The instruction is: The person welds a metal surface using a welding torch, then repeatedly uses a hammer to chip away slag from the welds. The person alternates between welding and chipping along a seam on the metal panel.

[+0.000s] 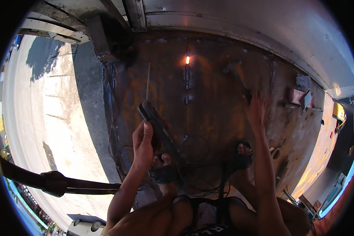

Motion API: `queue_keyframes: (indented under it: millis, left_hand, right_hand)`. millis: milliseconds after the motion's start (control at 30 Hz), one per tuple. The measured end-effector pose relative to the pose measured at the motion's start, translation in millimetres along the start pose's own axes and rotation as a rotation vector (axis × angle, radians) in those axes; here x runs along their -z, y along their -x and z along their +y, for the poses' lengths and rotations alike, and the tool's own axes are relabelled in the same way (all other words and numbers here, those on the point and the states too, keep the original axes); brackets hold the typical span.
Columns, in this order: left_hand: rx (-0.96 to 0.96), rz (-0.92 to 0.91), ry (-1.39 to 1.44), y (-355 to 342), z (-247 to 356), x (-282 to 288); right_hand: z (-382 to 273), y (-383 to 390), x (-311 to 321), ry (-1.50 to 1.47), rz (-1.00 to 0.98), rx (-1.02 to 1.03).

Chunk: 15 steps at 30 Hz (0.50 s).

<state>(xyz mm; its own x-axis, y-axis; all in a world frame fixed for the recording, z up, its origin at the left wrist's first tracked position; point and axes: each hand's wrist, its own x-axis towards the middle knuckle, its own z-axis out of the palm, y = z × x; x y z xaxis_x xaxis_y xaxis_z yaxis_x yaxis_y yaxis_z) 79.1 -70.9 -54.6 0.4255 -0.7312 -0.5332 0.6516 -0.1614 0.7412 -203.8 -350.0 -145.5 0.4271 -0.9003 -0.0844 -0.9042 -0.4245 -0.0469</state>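
Observation:
My left hand point(142, 141) is closed around a dark welding electrode holder point(163, 131). A thin welding rod point(148, 80) sticks up from its jaws, apart from the glowing spot point(187, 59) on the rusty steel plate point(212, 114). Below that spot runs a dark weld bead point(187, 76), with a smaller weld spot point(187, 99) nearer to me. To the right, my right hand point(256, 106) appears closed on the handle end of a hammer point(240, 76). The hammer's head is blurred and dim, so its exact shape is unclear.
My sandalled feet point(163, 167) stand on the plate, with cables point(202, 190) between them. A metal wall point(232, 21) bounds the far side. At right are a grey cup point(303, 82) and a reddish box point(299, 97). A dark post point(99, 37) stands far left.

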Motion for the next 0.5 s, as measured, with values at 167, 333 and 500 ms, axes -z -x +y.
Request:
queue_keyframes:
  millis: [167, 333, 500]
  left_hand:
    - [-0.005, -0.005, -0.075, -1, 1, -1]
    - [0.028, -0.013, -0.048, 3, 7, 3]
    - [0.019, 0.029, -0.099, 4, -1, 11]
  right_hand:
    - [16, -6, -12, 0.066, -0.021, 0.027]
    - [-15, 4, 0, -0.084, -0.011, -0.051]
    - [-66, 2, 28, -0.885, -0.163, -0.176]
